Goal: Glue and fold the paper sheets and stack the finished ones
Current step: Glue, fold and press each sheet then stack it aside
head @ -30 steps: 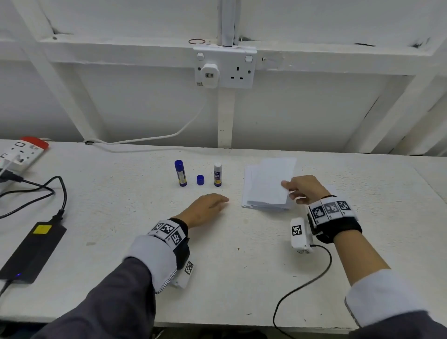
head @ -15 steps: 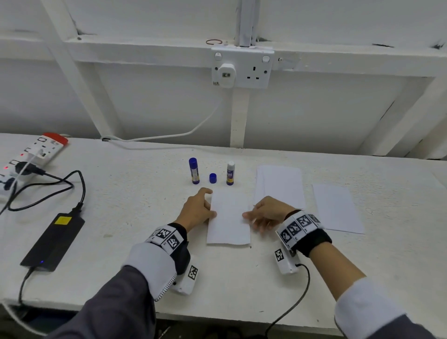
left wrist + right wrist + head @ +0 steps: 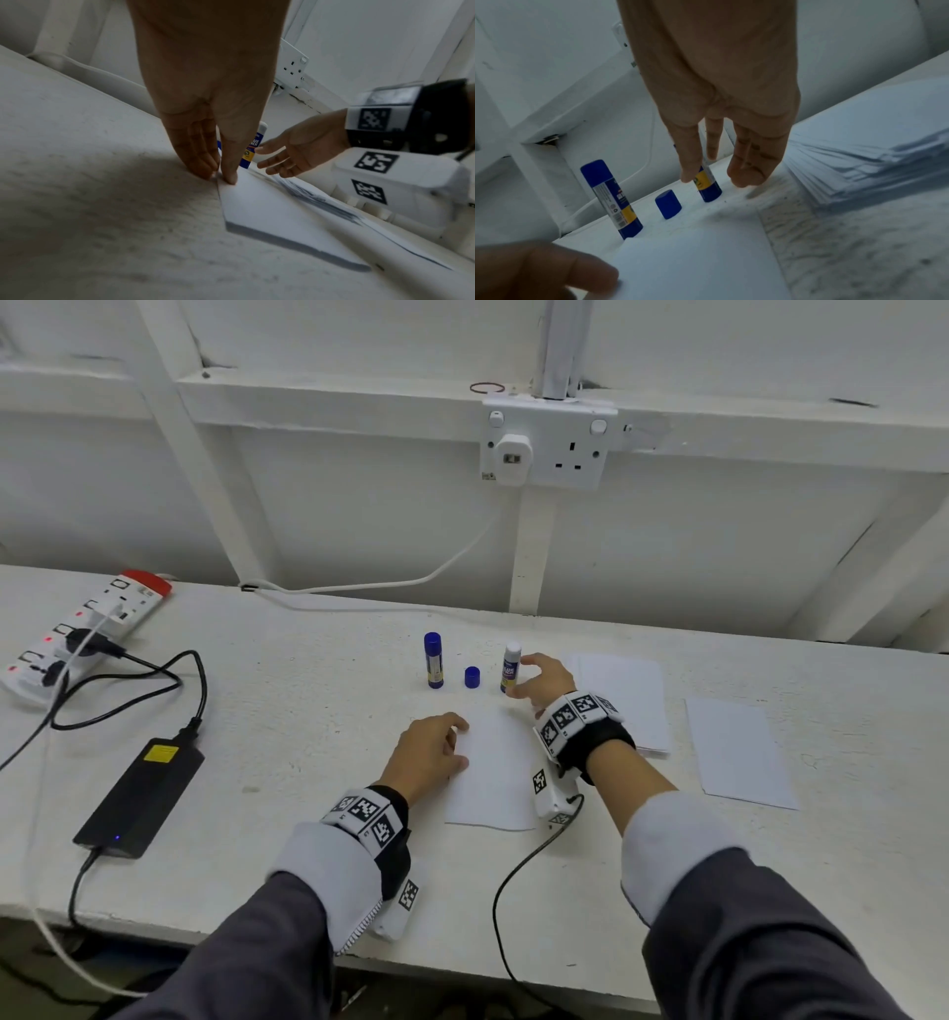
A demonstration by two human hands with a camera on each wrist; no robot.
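A single white sheet [image 3: 493, 762] [image 3: 270, 213] lies flat in front of me. My left hand [image 3: 452, 742] [image 3: 218, 174] presses its left edge with straight fingers. My right hand [image 3: 529, 677] [image 3: 713, 172] is at the uncapped glue stick [image 3: 511, 667] [image 3: 708, 188]. Its thumb and fingers are spread on either side of the stick, not closed round it. The stick's blue cap [image 3: 472, 676] [image 3: 668, 204] stands just left of it. A capped glue stick [image 3: 433, 660] [image 3: 613, 201] is further left. The paper stack [image 3: 626, 701] [image 3: 859, 154] lies to the right.
One separate white sheet [image 3: 734, 752] lies at the far right. A power strip [image 3: 77, 634], a black adapter [image 3: 138, 793] and their cables fill the left of the table [image 3: 308, 711]. A wall socket [image 3: 544, 444] is behind. A wrist-camera cable [image 3: 513, 880] trails to the front edge.
My right hand drew a sheet off the stack and laid it in front of me, then left it and moved up to the uncapped glue stick. My left hand came onto the sheet's left edge.
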